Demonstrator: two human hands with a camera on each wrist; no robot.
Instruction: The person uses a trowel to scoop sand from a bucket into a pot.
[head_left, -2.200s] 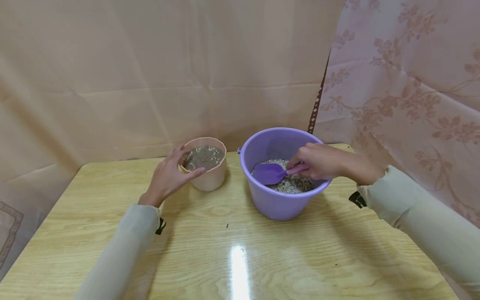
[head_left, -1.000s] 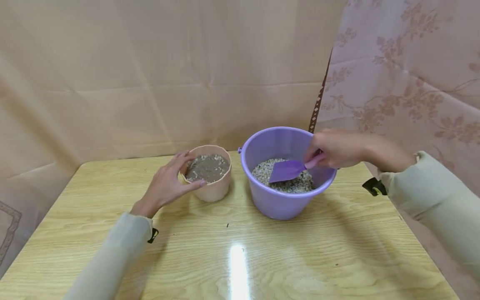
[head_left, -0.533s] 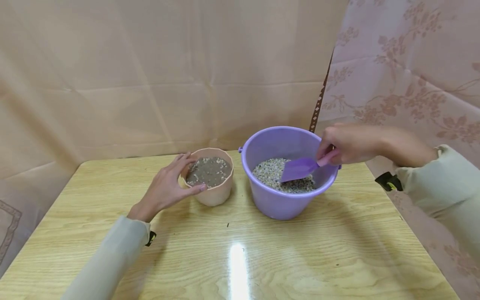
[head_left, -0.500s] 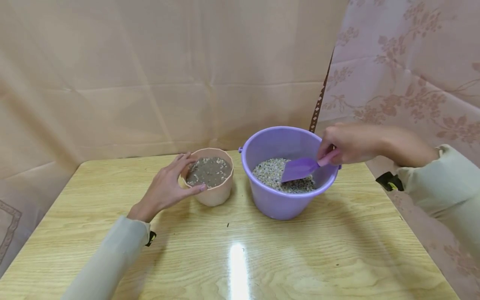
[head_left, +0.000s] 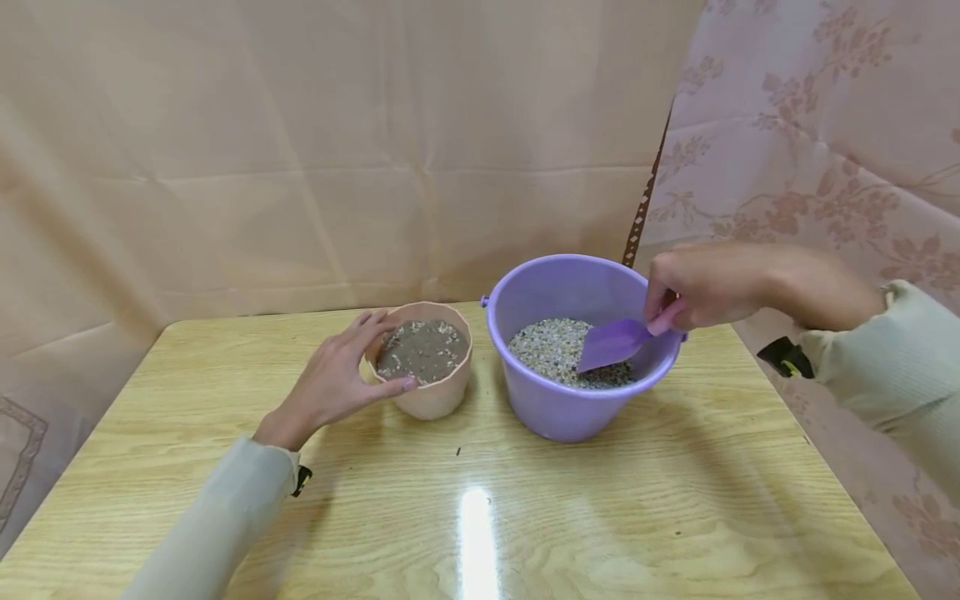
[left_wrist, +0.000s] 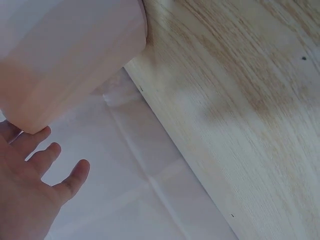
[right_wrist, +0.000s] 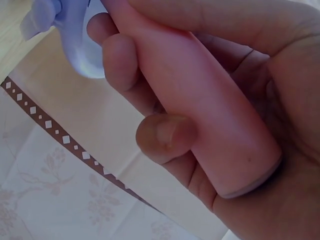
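Observation:
My left hand (head_left: pixel 330 379) holds the rim of a peach flower pot (head_left: pixel 435 400), thumb at the front and fingers at the left and back. Brown soil flecked with pale bits fills most of this pot. In the left wrist view, fingertips touch the pot (left_wrist: pixel 80 55). My right hand (head_left: pixel 697 287) grips the pink handle (right_wrist: pixel 200 100) of a purple trowel (head_left: pixel 613 343), fingers curled round it. The trowel blade slants down inside a lilac bucket (head_left: pixel 566 412), its edge at the fine pale gravel (head_left: pixel 551 346). Whether the edge is buried is hard to tell.
Pot and bucket stand side by side near the back edge of a wooden table (head_left: pixel 360 500). A beige curtain (head_left: pixel 337 167) hangs behind, and a pink floral one (head_left: pixel 810 167) hangs at the right. Small dark specks lie on the tabletop.
The right hand and trowel have shifted right across the bucket, uncovering more gravel. The pot and left hand have come slightly nearer me, the pot also a little rightward.

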